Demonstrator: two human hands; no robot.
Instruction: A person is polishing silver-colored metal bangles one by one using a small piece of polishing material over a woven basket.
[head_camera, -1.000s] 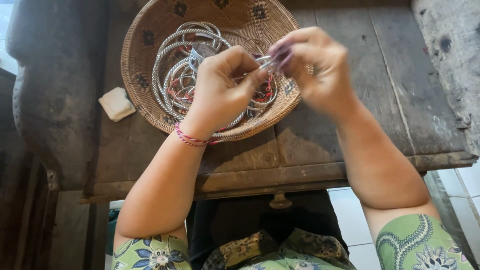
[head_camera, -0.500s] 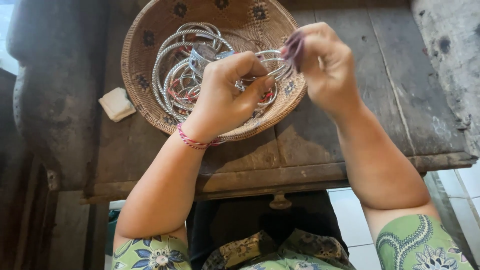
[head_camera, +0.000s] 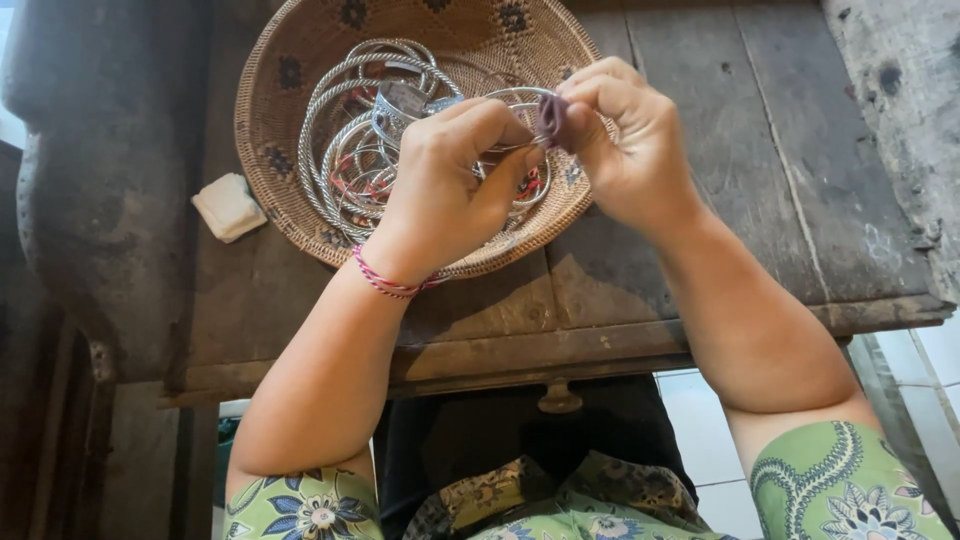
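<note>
left hand (head_camera: 440, 185) pinches a thin silver bangle (head_camera: 510, 95) above the woven basket (head_camera: 300, 190); right hand (head_camera: 625, 140) grips a small dark purple cloth (head_camera: 552, 120) against its rim; bangle slender, shiny, round

I take this for a small craft workspace in a home or shop rather than a factory. I see a worn, cracked wooden table (head_camera: 700, 180) with a metal drawer knob (head_camera: 559, 398), a woven basket (head_camera: 300, 150) of silver bangles (head_camera: 350, 130) on it, a small pale block (head_camera: 229, 207) beside the basket, and white tiled floor (head_camera: 690, 420) below.
</note>
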